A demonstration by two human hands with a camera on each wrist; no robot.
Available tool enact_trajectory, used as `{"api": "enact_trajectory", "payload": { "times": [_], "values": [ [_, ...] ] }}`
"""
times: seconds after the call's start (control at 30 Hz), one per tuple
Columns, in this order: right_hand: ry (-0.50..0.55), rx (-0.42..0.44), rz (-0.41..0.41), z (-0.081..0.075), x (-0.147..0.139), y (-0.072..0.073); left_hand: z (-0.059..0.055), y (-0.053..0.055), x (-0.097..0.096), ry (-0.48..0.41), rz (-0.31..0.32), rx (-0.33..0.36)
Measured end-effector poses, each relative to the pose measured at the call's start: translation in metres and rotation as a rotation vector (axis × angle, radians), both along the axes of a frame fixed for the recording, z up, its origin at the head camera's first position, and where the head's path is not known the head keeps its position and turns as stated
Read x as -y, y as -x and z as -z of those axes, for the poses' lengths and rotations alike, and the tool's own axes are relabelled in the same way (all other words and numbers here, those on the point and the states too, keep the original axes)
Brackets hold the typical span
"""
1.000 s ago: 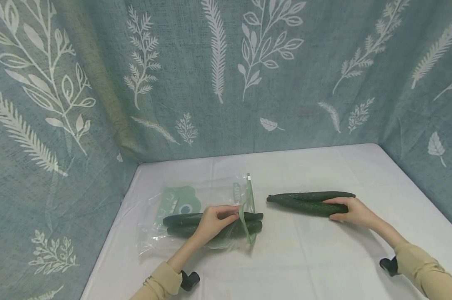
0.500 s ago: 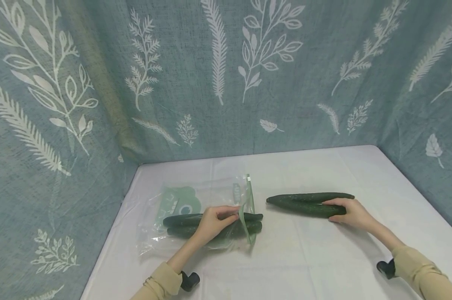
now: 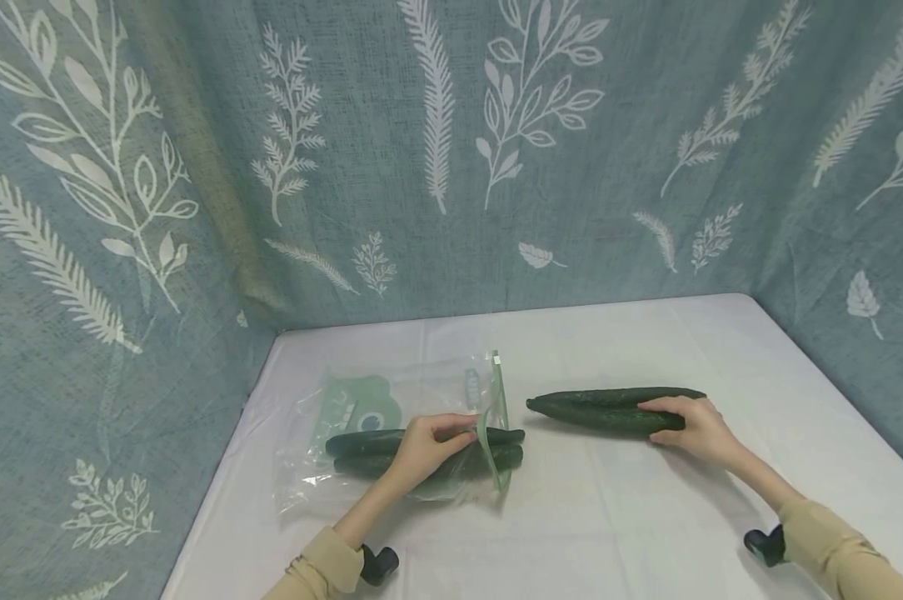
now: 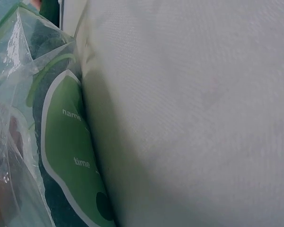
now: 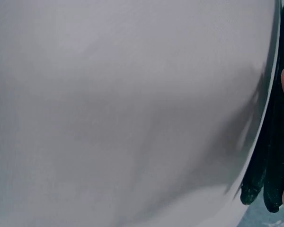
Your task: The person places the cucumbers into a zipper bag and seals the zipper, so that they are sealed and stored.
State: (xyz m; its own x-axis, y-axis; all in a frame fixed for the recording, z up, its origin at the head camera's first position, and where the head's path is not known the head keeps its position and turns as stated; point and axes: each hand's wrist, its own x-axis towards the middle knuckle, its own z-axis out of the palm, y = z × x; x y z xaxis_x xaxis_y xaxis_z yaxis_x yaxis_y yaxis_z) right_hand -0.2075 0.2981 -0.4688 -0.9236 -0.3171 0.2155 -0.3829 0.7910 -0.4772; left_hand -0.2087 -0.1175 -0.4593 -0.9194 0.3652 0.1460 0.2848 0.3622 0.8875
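A clear zip bag [image 3: 444,383] with a green print lies on the left half of the table, its mouth facing right. Two cucumbers [image 3: 369,442] lie inside it, their right ends near the mouth. My left hand [image 3: 427,446] pinches the bag's green zip edge, lifting it a little. To the right, my right hand [image 3: 699,427] grips the right end of a nearer cucumber [image 3: 586,412]; a farther cucumber [image 3: 639,394] lies against it. In the left wrist view the bag's green label [image 4: 68,142] reads "name" and "time". The right wrist view catches both cucumbers [image 5: 279,156] at its edge.
A white cloth covers the table [image 3: 571,533]. Blue-green curtains [image 3: 391,150] with white leaf prints stand along the back and both sides. Dark wrist cameras [image 3: 380,565] hang under both sleeves, close to the cloth.
My right hand has shifted slightly left, and the two cucumbers by it have slid left toward the bag's mouth and closer together. My left hand keeps its pinch on the bag.
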Motion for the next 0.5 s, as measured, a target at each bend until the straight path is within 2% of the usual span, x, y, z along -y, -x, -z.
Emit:
{"api": "enact_trajectory", "payload": {
  "times": [0.33,0.5],
  "values": [
    [0.035,0.011,0.072,-0.0042,0.0058,0.001,0.0015,0.0014,0.0043,-0.025,0.02,-0.013],
    [0.036,-0.012,0.075,-0.0043,0.0081,0.0006,0.0005,0.0023,0.0047,-0.02,0.025,-0.03]
  ]
}}
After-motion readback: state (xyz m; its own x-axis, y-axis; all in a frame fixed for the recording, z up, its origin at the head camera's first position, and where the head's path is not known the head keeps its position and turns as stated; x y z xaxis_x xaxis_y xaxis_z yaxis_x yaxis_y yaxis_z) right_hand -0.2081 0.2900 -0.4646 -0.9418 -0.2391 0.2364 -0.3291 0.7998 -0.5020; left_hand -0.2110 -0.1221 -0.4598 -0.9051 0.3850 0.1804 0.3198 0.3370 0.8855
